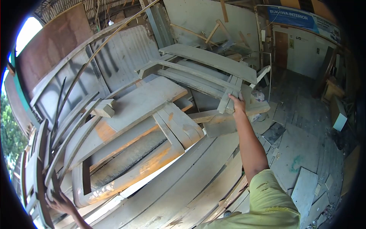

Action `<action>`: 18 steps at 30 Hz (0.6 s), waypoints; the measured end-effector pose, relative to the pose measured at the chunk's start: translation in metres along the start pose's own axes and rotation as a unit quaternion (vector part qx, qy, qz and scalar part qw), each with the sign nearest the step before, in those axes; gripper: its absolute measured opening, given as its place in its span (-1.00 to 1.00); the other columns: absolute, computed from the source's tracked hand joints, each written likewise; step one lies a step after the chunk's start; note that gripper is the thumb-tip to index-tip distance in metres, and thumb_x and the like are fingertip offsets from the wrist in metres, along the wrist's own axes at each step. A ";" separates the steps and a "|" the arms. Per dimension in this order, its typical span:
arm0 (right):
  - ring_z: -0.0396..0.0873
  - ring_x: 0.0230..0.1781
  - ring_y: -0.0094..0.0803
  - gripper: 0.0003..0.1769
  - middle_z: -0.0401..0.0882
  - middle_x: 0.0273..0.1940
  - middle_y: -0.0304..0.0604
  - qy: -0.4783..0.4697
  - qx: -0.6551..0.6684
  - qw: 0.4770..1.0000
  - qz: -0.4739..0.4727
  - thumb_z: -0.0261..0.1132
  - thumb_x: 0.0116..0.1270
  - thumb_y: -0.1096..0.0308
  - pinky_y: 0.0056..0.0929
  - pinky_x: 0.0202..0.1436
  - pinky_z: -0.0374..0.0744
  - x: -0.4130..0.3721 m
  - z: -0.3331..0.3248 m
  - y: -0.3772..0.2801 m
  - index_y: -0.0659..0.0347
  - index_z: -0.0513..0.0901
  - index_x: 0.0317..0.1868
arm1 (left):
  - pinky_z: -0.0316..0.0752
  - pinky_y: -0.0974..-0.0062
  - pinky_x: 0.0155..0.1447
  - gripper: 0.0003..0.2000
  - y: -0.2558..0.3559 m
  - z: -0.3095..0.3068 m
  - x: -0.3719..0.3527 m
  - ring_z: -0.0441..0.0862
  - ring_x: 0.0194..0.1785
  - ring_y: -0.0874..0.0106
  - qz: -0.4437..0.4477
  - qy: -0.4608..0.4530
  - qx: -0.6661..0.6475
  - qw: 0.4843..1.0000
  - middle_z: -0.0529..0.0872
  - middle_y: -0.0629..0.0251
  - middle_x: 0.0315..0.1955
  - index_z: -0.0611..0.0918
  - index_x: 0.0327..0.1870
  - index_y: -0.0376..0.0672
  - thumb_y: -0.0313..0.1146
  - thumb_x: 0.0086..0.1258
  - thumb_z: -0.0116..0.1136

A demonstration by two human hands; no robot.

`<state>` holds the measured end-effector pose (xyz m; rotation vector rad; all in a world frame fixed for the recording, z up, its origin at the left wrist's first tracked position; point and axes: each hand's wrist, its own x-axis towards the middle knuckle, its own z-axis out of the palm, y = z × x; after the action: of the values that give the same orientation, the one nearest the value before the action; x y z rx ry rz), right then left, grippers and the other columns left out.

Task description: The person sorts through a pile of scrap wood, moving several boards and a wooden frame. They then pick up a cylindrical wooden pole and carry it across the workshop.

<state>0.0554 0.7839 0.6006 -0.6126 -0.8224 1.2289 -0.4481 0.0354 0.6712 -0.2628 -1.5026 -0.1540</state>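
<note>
At the far right of a dusty wooden bench-like frame [207, 61], my right hand [237, 104] is closed around the end of one of its wooden members. The frame has a flat top board with long rails below it and lies tilted across the pile. Low on the left, my left hand [61, 203] grips a slatted wooden frame [41, 156], its fingers partly hidden behind the slats. Between my hands lies a wooden furniture piece [133, 103] with a broad board, orange-stained edges and an open rectangular side. A short wood block [103, 108] rests on that board.
Long planks [179, 183] lie in front of me. On the right, loose boards [305, 187] and scraps cover part of the wooden floor [297, 110]. Corrugated metal sheets [122, 49] stand behind the pile. A blue banner [293, 17] hangs above a brown door [281, 49].
</note>
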 end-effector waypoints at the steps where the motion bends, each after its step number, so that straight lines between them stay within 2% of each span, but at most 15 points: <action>1: 0.49 0.14 -0.25 0.01 0.44 0.25 -0.04 -0.007 -0.024 1.000 0.011 0.53 0.01 0.38 -0.36 0.10 0.51 0.003 -0.009 -0.004 0.28 0.18 0.45 | 0.10 0.04 0.43 -0.54 0.000 0.000 0.000 0.21 0.39 0.12 -0.009 -0.012 0.006 1.000 0.31 0.06 0.33 0.51 0.25 -0.13 -0.11 0.40 0.13; 3: 0.49 0.14 -0.25 0.02 0.43 0.25 -0.06 -0.016 -0.047 0.999 0.019 0.53 0.03 0.34 -0.35 0.08 0.52 0.002 -0.013 -0.019 0.27 0.14 0.46 | 0.11 0.04 0.42 -0.54 0.000 0.000 -0.001 0.21 0.39 0.11 -0.012 -0.016 0.010 1.000 0.31 0.05 0.33 0.51 0.25 -0.12 -0.11 0.41 0.12; 5: 0.49 0.16 -0.23 0.07 0.41 0.27 -0.06 -0.016 -0.163 0.982 0.098 0.51 0.08 0.26 -0.35 0.08 0.52 -0.021 -0.010 -0.045 0.24 0.04 0.49 | 0.12 0.04 0.41 -0.55 -0.002 -0.002 0.002 0.21 0.39 0.10 -0.009 -0.020 0.017 1.000 0.31 0.04 0.33 0.51 0.25 -0.11 -0.10 0.41 0.12; 8: 0.46 0.19 -0.23 0.10 0.38 0.29 -0.06 -0.040 -0.211 0.971 0.100 0.50 0.11 0.19 -0.33 0.12 0.51 -0.019 -0.019 -0.041 0.24 -0.03 0.50 | 0.10 0.02 0.42 -0.54 -0.004 -0.002 -0.001 0.21 0.38 0.07 -0.010 -0.050 0.026 0.998 0.31 0.00 0.32 0.51 0.25 -0.12 -0.09 0.41 0.11; 12: 0.43 0.23 -0.23 0.04 0.37 0.30 -0.05 -0.060 -0.117 0.990 0.053 0.48 0.14 0.15 -0.31 0.21 0.44 -0.034 -0.027 -0.025 0.28 0.05 0.47 | 0.03 -0.03 0.47 -0.53 -0.004 -0.001 -0.003 0.23 0.38 0.03 -0.019 -0.055 0.015 0.998 0.31 -0.06 0.30 0.49 0.26 -0.12 -0.07 0.41 0.10; 15: 0.40 0.25 -0.26 -0.02 0.37 0.29 -0.03 -0.035 -0.130 0.990 0.045 0.48 0.15 0.17 -0.33 0.28 0.38 -0.064 -0.011 -0.026 0.32 0.12 0.44 | 0.01 -0.03 0.48 -0.53 -0.005 0.000 -0.003 0.23 0.38 0.03 -0.018 -0.065 0.035 0.997 0.31 -0.04 0.30 0.50 0.24 -0.15 -0.08 0.40 0.10; 17: 0.38 0.26 -0.28 -0.06 0.36 0.30 -0.02 0.019 -0.027 0.999 0.005 0.49 0.12 0.24 -0.39 0.31 0.33 -0.065 -0.001 -0.019 0.35 0.18 0.42 | 0.02 -0.03 0.48 -0.53 -0.002 -0.004 -0.001 0.23 0.38 0.03 -0.020 -0.064 0.033 0.997 0.31 -0.03 0.30 0.50 0.24 -0.15 -0.09 0.40 0.10; 18: 0.38 0.26 -0.28 -0.06 0.36 0.30 -0.02 0.018 -0.024 1.000 0.004 0.49 0.12 0.24 -0.39 0.31 0.33 -0.060 0.003 -0.014 0.35 0.18 0.42 | 0.03 -0.03 0.47 -0.53 0.001 -0.005 0.000 0.23 0.38 0.03 -0.019 -0.065 0.030 0.997 0.31 -0.02 0.30 0.50 0.24 -0.16 -0.09 0.40 0.10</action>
<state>0.0539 0.7223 0.6004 -0.6756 -0.8211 1.2041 -0.4432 0.0348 0.6713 -0.1983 -1.6386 -0.1245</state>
